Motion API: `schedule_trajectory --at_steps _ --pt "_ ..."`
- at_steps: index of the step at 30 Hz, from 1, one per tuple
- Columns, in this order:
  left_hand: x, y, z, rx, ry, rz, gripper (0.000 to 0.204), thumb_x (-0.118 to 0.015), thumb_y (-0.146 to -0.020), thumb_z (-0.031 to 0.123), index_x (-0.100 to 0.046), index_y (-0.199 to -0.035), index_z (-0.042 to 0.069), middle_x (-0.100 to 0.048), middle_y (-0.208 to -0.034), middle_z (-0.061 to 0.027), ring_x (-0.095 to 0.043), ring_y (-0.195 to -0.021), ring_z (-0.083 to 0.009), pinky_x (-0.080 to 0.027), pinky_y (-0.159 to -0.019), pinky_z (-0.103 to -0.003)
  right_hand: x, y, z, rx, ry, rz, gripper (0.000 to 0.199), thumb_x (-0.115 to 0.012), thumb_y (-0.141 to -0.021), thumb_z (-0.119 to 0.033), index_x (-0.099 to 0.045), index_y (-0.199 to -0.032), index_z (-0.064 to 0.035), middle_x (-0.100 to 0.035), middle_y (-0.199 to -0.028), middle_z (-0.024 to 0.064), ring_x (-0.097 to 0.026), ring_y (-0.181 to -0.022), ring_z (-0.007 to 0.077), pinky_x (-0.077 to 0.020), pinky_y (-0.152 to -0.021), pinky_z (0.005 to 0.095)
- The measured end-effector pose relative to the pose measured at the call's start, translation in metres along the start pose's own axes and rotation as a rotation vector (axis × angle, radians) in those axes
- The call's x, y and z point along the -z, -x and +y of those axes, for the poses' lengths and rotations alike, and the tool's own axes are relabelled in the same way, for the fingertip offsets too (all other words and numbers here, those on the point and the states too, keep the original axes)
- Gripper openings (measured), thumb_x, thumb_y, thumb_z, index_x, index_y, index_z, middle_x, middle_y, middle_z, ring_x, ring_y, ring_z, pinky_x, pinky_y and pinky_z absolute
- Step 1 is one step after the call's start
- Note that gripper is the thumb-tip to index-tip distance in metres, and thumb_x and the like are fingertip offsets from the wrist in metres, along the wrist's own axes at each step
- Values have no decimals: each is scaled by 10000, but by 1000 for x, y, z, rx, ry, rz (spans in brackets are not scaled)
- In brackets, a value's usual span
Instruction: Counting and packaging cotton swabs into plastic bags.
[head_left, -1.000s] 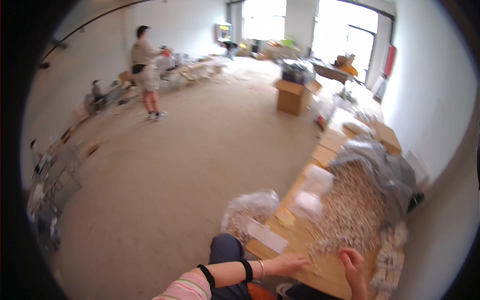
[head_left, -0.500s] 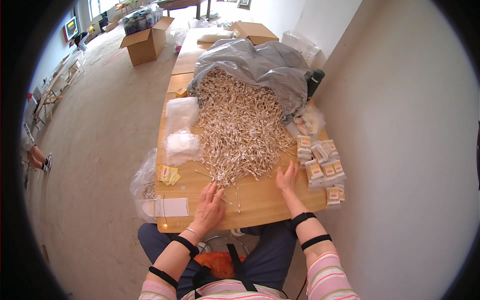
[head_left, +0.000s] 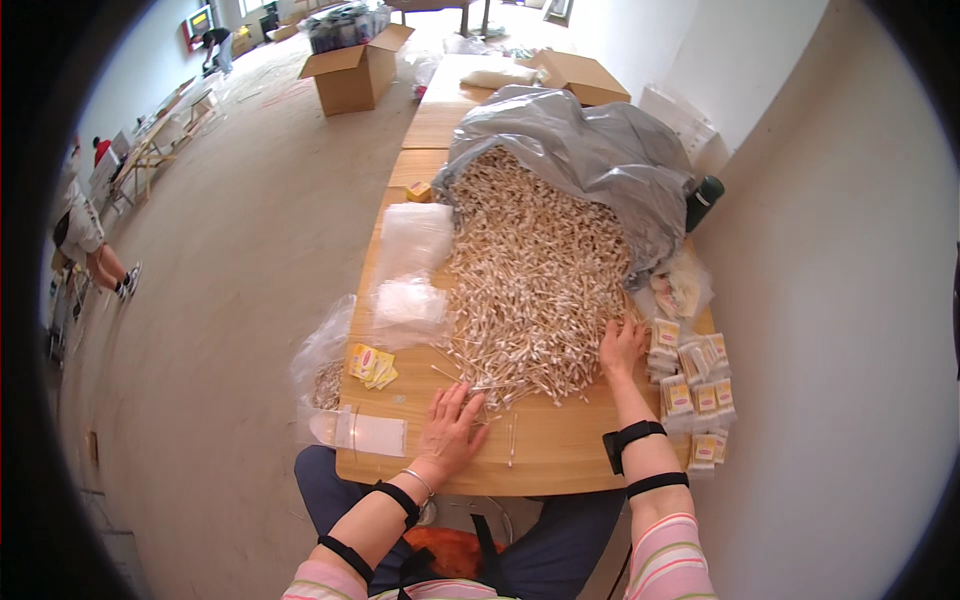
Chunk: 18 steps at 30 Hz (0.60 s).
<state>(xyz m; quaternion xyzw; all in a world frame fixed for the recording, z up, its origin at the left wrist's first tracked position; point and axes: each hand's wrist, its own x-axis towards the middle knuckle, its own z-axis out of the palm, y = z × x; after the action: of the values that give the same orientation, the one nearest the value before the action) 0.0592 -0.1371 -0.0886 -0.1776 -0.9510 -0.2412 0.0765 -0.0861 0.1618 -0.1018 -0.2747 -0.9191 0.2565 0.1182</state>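
Note:
A large heap of cotton swabs (head_left: 540,280) spreads over the wooden table (head_left: 560,455) before me. My left hand (head_left: 452,432) lies palm down at the heap's near left edge, fingers spread and touching a few swabs. At the right edge of the heap rests my right hand (head_left: 623,348), its fingers apart and their tips against the swabs. One loose swab (head_left: 512,440) lies by itself between my hands, nearer to me. Filled swab packs with yellow labels (head_left: 677,397) are stacked just right of my right hand.
A grey plastic sheet or bag (head_left: 580,135) covers the heap's far side, beside a dark green bottle (head_left: 705,204). Clear plastic bags (head_left: 410,305), yellow cards (head_left: 372,366) and a white card (head_left: 380,436) lie left. A wall (head_left: 850,300) runs along the right; cardboard boxes (head_left: 355,82) stand beyond.
My right hand has moved forward from the bare table to the heap's right edge. My left hand stays at the near edge. The whole view has shifted, placing the table further right.

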Motion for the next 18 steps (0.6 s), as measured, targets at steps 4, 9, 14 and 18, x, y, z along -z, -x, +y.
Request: schedule_trajectory --at_steps 4,9,14,18 --pt "-5 -7 -2 -7 16 43 461 -606 -848 227 -497 -1272 85 -447 -1344 -153 -378 -1295 -309 -248 -1118 -442 -13 1 -7 203 -392 -233 541 -493 -913 -371 -449 -1322 -19 -349 -1423 216 -292 -1329 379 -203 -1097 488" --pt "-8 5 -17 16 109 156 345 -578 -838 123 -535 -1172 50 -502 -1243 -171 -446 -1210 -327 -323 -1068 -455 -11 95 -62 676 -173 35 534 -564 -855 -350 -490 -1306 -74 -353 -1436 178 -243 -1340 417 -174 -1085 565" --pt "-22 0 -9 -36 170 268 276 -607 -812 69 -577 -1083 23 -546 -1192 -149 -494 -1173 -312 -392 -1018 -432 2 124 -51 864 167 -226 505 -621 -809 -323 -533 -1271 -141 -396 -1428 82 -197 -1360 414 -131 -1086 610" --pt "-25 12 -16 -5 220 306 234 -590 -822 62 -595 -1053 23 -554 -1201 -133 -494 -1184 -297 -395 -1026 -412 -6 120 -41 907 258 -39 515 -640 -794 -330 -543 -1244 -98 -403 -1421 92 -198 -1361 406 -101 -1100 610"
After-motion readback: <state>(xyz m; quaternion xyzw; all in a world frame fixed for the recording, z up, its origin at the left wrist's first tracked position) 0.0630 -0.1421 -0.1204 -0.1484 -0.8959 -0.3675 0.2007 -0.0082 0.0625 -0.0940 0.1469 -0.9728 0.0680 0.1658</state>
